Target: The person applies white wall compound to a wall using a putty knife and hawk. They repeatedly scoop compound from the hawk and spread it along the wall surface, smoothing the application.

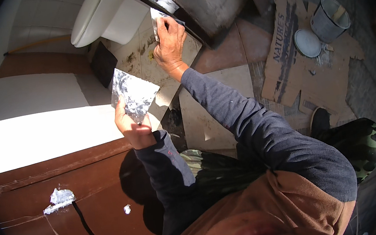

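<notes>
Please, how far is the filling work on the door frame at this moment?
Already done: grey filler patches sit on the brown door panel, and the bucket stands open beside its lid. In hand: the right hand presses a small putty knife on the frame edge, while the left hand holds a wide blade smeared with filler. Left: the patches look rough, probably unsmoothed.
</notes>
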Tool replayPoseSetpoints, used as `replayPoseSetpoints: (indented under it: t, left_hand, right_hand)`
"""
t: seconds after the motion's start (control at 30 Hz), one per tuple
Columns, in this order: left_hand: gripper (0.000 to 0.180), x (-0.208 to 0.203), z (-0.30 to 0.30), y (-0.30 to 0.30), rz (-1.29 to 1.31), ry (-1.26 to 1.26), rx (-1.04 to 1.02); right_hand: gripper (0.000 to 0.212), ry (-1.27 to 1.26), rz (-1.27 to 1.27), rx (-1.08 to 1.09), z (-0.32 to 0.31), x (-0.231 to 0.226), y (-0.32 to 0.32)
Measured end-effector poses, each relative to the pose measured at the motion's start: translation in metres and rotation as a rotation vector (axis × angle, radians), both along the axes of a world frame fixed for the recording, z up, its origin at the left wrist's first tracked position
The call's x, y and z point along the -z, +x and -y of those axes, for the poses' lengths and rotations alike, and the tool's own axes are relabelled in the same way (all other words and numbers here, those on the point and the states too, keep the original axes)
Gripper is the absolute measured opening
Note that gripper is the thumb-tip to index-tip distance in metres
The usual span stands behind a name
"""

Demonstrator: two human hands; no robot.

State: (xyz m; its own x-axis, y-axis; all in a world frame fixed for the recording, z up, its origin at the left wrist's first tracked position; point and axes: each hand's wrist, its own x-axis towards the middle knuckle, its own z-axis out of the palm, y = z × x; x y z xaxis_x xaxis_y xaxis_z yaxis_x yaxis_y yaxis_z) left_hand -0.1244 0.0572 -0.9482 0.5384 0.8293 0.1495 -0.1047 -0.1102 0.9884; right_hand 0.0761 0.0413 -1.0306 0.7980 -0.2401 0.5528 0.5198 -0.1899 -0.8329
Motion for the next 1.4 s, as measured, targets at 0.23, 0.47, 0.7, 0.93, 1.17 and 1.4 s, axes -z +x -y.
replayPoseSetpoints:
  t: [0.23, 0.47, 0.7, 0.93, 1.17, 1.4]
  left_hand:
    - [0.032, -0.007, -0.001, 0.003, 0.116, -0.282, 0.057]
    - [0.03, -0.022, 0.006, 0.014, 0.138, -0.471, -0.056]
    - [0.02, -0.018, -0.013, -0.008, 0.077, -0.481, -0.087]
    - [0.021, -0.019, -0.007, -0.016, 0.064, -0.418, -0.094]
    - [0.022, -0.047, 0.024, -0.016, 0.198, -0.461, -0.213]
    - [0.024, -0.057, 0.046, -0.01, 0.154, -0.389, -0.271]
  right_hand:
    - [0.065, 0.126, -0.249, -0.039, 0.009, -0.02, 0.004]
    - [0.054, 0.274, -0.157, -0.291, 0.05, 0.043, -0.036]
    - [0.047, 0.158, -0.339, -0.18, 0.086, 0.142, -0.034]
    - [0.058, 0.01, -0.175, -0.101, 0.043, 0.098, -0.005]
    - [0.059, 0.079, -0.111, -0.068, 0.017, 0.06, 0.008]
    - [0.064, 0.084, -0.057, -0.136, 0.032, 0.058, 0.005]
